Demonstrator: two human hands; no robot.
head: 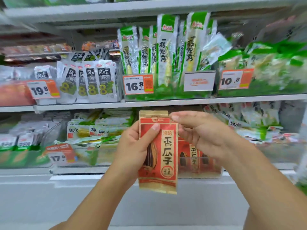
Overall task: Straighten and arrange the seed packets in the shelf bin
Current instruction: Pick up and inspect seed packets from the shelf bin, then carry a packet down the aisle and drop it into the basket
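Note:
My left hand (134,146) grips a stack of red and tan seed packets (159,156), held upright in front of the lower shelf, with the thumb across the front packet. My right hand (199,130) is at the stack's upper right edge, its fingers loosely curled and the fingertips touching the top corner of the packets. Behind my right wrist, more of the same red packets (194,156) stand in a clear shelf bin (199,175).
Clear bins of green bamboo-shoot packs (166,52) and silver seaweed packs (93,80) fill the shelf above, with price tags (137,84) on their fronts. Green and white packets (93,130) lie left of the seed bin. A white shelf ledge (83,176) runs below.

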